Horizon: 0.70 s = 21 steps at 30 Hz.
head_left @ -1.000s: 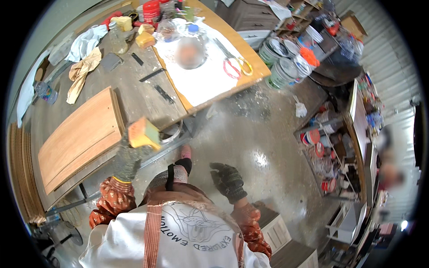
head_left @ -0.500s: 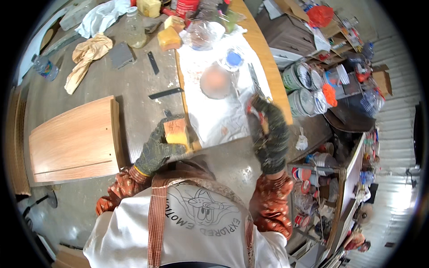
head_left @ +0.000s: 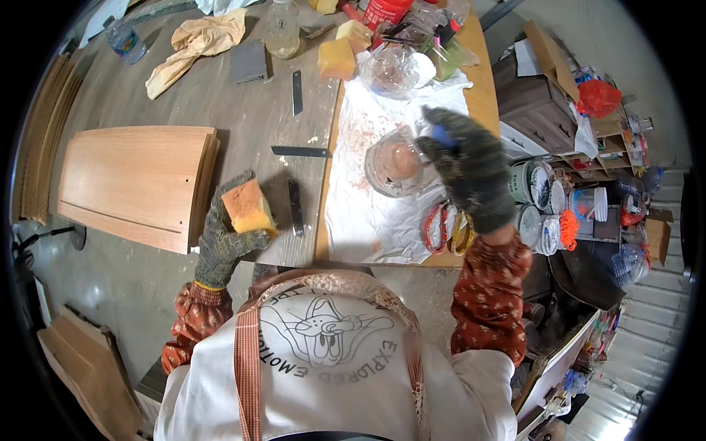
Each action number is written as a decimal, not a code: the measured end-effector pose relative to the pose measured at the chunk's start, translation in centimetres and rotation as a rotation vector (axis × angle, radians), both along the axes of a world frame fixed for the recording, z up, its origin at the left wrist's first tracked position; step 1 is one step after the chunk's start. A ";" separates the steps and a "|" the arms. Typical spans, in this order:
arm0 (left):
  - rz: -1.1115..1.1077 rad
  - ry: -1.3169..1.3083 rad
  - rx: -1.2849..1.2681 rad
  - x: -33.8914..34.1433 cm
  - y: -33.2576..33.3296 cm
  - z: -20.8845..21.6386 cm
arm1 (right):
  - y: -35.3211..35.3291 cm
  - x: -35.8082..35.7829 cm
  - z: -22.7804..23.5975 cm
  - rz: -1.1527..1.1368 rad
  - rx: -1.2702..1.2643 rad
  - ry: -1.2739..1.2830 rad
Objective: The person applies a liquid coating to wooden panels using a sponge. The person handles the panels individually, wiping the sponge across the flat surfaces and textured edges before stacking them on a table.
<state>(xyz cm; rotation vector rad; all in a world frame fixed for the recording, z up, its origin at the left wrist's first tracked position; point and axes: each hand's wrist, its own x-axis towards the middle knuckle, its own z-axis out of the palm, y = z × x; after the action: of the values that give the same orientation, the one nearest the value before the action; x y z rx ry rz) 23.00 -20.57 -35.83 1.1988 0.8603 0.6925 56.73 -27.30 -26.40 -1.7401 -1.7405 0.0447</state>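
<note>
In my left hand (head_left: 224,246), which wears a dark knitted glove, I hold a yellow sponge block (head_left: 250,206) with a brownish-orange face. It is above the near edge of the table. My gloved right hand (head_left: 474,165) is blurred over the white cloth (head_left: 353,220). Its fingers close around a blue thing (head_left: 443,137), mostly hidden. Just left of it stands a clear round container (head_left: 382,165) with something brownish inside. Red rings (head_left: 435,229) and yellow rings (head_left: 461,234) lie on the cloth below my right wrist.
Curved wooden panels (head_left: 136,184) lie stacked at the left. Dark flat strips (head_left: 297,92) rest mid-table. Farther back are a tan cloth (head_left: 198,44), a grey block (head_left: 248,62), a glass bottle (head_left: 282,29), another sponge (head_left: 337,59) and a plastic bag (head_left: 390,72). Buckets (head_left: 529,180) stand at right.
My right hand has moved away from me over the cloth, to the blue thing, uncovering the rings at the near edge. My left hand, still holding the sponge, has shifted left. The view has shifted.
</note>
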 end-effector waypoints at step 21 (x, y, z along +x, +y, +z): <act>0.253 -0.425 -0.249 4.3 -2.1 -0.5 | 5.6 17.1 -2.5 -0.306 -0.142 -0.270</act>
<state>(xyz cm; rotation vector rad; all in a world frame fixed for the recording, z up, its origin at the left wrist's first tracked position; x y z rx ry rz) 27.31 -22.71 -36.35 0.6901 0.7170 0.9730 73.81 -21.68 -28.95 -2.1840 -1.6658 -0.2133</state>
